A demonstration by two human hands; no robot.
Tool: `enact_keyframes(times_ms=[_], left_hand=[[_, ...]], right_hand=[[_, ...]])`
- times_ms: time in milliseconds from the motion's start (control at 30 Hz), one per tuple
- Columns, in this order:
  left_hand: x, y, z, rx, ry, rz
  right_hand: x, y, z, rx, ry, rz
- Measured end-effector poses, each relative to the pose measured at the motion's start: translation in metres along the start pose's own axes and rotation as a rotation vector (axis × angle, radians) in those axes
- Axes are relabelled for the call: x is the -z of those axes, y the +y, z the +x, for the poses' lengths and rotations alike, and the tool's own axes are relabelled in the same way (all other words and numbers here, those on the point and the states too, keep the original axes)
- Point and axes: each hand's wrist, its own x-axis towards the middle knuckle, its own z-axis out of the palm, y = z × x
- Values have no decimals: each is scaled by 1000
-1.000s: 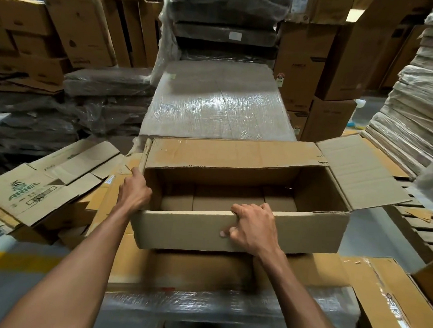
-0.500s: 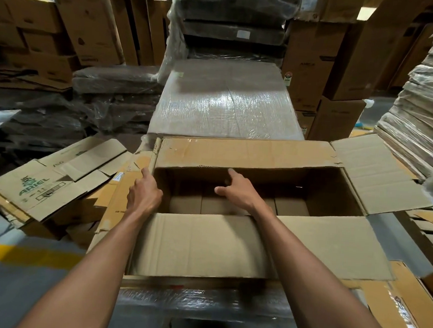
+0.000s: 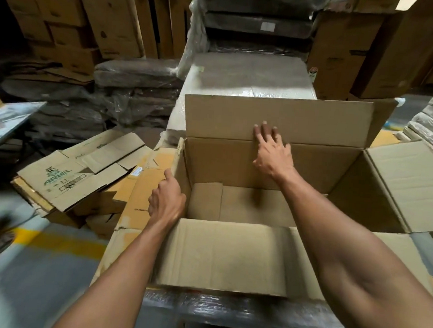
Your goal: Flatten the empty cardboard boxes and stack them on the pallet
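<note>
Open box (image 3: 253, 207) at frame centre, upright, not yet collapsed. Right hand (image 3: 272, 152) presses flat on far wall, fingers spread; left hand (image 3: 166, 201) grips left rim. Flattened boxes (image 3: 81, 180) piled at left.

Open cardboard box (image 3: 256, 205), empty, all four top flaps unfolded; far flap (image 3: 277, 119) upright, near flap (image 3: 224, 256) and right flap (image 3: 411, 185) spread outward. Right hand (image 3: 271, 152), fingers spread, flat against the fold between far wall and far flap. Left hand (image 3: 166, 201) at the box's left wall, near its front corner, forefinger extended. Box rests on a plastic-wrapped stack (image 3: 238, 311). Flattened boxes (image 3: 81, 177), one printed "ARIEL", piled at left on the floor. Wrapped bundle (image 3: 247, 73) directly behind the box.
</note>
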Motion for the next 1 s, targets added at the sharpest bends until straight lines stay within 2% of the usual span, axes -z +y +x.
enact_keyframes(times_ms=[400, 700, 867, 1000], left_hand=[[-3, 2, 6, -15, 49, -27], [-4, 1, 7, -33, 59, -55], [-2, 0, 11, -140, 221, -257], [9, -6, -4, -303, 325, -578]], right_hand=[[-28, 9, 33, -84, -124, 69], [-13, 20, 42, -44, -279, 75], [-1, 20, 9, -9, -157, 79], [-1, 17, -35, -46, -10, 352]])
